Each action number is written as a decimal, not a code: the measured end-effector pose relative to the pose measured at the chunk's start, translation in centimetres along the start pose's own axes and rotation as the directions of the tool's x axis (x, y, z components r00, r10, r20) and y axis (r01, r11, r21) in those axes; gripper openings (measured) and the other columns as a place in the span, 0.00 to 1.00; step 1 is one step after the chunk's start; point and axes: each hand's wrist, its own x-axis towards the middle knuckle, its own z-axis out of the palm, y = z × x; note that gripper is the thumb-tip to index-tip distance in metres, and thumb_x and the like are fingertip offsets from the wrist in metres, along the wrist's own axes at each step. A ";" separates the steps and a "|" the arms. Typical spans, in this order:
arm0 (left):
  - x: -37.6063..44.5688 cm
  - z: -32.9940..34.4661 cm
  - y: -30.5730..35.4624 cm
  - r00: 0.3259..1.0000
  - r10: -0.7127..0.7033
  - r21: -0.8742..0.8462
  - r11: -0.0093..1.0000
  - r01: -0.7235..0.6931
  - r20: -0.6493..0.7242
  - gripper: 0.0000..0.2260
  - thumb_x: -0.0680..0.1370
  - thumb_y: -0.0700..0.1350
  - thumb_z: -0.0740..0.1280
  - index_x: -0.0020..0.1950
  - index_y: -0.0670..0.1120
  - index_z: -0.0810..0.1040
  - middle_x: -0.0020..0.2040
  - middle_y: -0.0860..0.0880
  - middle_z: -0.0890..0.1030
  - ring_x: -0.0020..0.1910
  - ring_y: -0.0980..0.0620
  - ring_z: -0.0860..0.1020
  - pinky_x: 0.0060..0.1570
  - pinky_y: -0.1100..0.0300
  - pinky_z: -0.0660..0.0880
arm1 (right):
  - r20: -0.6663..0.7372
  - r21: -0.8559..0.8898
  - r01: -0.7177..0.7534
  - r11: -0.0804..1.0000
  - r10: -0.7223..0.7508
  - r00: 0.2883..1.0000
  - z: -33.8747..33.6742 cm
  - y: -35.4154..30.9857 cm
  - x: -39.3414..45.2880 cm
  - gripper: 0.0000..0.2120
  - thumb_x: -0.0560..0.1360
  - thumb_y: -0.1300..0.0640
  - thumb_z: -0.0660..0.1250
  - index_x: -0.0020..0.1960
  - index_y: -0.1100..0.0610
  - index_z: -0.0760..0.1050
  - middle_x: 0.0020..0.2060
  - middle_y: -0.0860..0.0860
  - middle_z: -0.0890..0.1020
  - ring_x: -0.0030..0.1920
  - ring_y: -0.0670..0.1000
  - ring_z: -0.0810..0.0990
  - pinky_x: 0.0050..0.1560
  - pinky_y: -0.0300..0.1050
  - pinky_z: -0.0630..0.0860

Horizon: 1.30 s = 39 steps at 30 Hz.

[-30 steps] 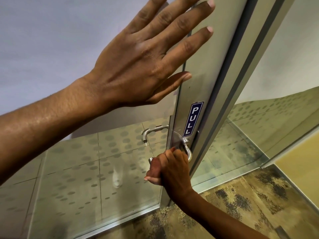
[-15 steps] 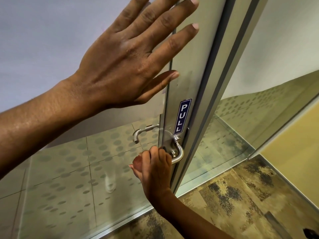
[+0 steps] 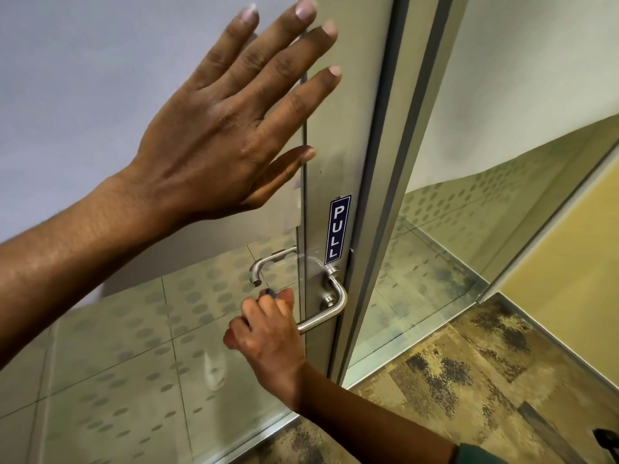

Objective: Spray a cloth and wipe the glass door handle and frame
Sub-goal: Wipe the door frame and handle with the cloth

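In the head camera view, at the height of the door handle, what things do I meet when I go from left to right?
Glass door → far-side handle → right hand → near-side handle → PULL sticker → door frame → carpet

Even, soft indoor light fills the view, with no hard shadows and no visible lamp. The glass door (image 3: pixel 140 356) at seven o'clock carries a pale smeared reflection and a milky sheen. The steel handle (image 3: pixel 330 313) near the centre shows small bright highlights. The left hand (image 3: pixel 227 128) at ten o'clock is sharp, its skin creases clear. Straight frame lines lean and bow towards the edges, a wide-angle effect. The carpet (image 3: pixel 469 380) at five o'clock looks slightly soft.
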 end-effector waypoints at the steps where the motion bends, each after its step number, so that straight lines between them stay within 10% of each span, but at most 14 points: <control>1: 0.0 0.0 -0.1 1.000 0.004 0.003 1.000 -0.004 -0.003 0.27 0.86 0.54 0.54 0.80 0.39 0.59 0.80 0.34 0.60 0.79 0.33 0.58 0.77 0.35 0.57 | 0.028 0.038 0.071 0.997 -0.072 0.997 0.3 -0.4 -0.3 0.11 0.67 0.56 0.75 0.46 0.54 0.76 0.42 0.49 0.72 0.44 0.51 0.70 0.45 0.46 0.71; 6: -0.2 0.0 -0.3 0.999 0.022 -0.003 1.000 -0.023 -0.023 0.27 0.86 0.53 0.56 0.80 0.38 0.61 0.80 0.34 0.61 0.79 0.34 0.59 0.77 0.35 0.58 | 0.305 0.280 0.233 0.931 -0.317 0.898 1.9 -1.8 -5.0 0.15 0.70 0.48 0.69 0.50 0.56 0.76 0.47 0.52 0.73 0.49 0.54 0.73 0.48 0.49 0.74; 11: -0.1 0.2 -0.1 1.000 0.013 0.021 1.000 -0.013 -0.014 0.27 0.86 0.54 0.56 0.79 0.38 0.61 0.79 0.34 0.62 0.79 0.33 0.60 0.77 0.35 0.58 | 0.412 0.566 -0.465 0.681 0.254 0.875 -0.2 1.5 -9.3 0.17 0.64 0.40 0.74 0.46 0.48 0.80 0.42 0.42 0.77 0.47 0.44 0.75 0.47 0.41 0.77; 15: -0.1 0.2 -0.1 1.000 -0.001 0.034 0.999 0.001 -0.009 0.26 0.86 0.54 0.55 0.79 0.38 0.61 0.79 0.33 0.62 0.79 0.33 0.60 0.77 0.36 0.58 | 0.384 0.775 -0.631 -0.039 0.821 0.422 -3.8 5.0 -8.9 0.22 0.56 0.36 0.76 0.42 0.48 0.78 0.39 0.46 0.85 0.39 0.46 0.83 0.36 0.38 0.81; 19: -0.1 0.1 0.0 1.000 -0.008 0.031 0.999 0.008 -0.011 0.26 0.87 0.53 0.55 0.79 0.38 0.62 0.78 0.33 0.63 0.78 0.33 0.61 0.77 0.37 0.58 | 0.506 0.808 -0.424 -0.409 0.851 0.142 -5.9 8.2 -7.1 0.16 0.68 0.35 0.67 0.44 0.47 0.78 0.46 0.57 0.84 0.46 0.63 0.84 0.40 0.62 0.83; 23: -0.1 0.1 0.0 1.000 -0.006 0.029 1.000 0.006 -0.018 0.25 0.87 0.53 0.55 0.79 0.38 0.62 0.78 0.33 0.63 0.78 0.33 0.61 0.77 0.37 0.58 | 0.623 0.763 -0.354 -0.540 0.761 0.182 -6.7 8.6 -4.7 0.23 0.71 0.35 0.64 0.52 0.55 0.77 0.42 0.56 0.86 0.36 0.58 0.86 0.25 0.46 0.77; 33: -0.1 -0.1 0.0 0.999 -0.033 -0.010 0.999 0.033 0.011 0.26 0.87 0.54 0.52 0.80 0.39 0.61 0.78 0.33 0.62 0.78 0.33 0.61 0.78 0.39 0.58 | 0.688 0.708 -0.286 -0.646 0.723 0.069 -5.4 4.9 -1.0 0.14 0.75 0.47 0.68 0.44 0.59 0.78 0.38 0.57 0.84 0.37 0.55 0.85 0.33 0.46 0.79; 39: -0.1 -0.4 0.3 0.997 -0.074 -0.038 0.996 0.075 0.034 0.27 0.87 0.56 0.48 0.81 0.41 0.59 0.79 0.34 0.60 0.80 0.36 0.59 0.80 0.44 0.55 | 0.739 0.650 -0.249 -0.718 0.674 -0.016 -4.9 2.8 0.1 0.27 0.75 0.53 0.70 0.70 0.59 0.66 0.59 0.63 0.80 0.56 0.63 0.82 0.46 0.56 0.81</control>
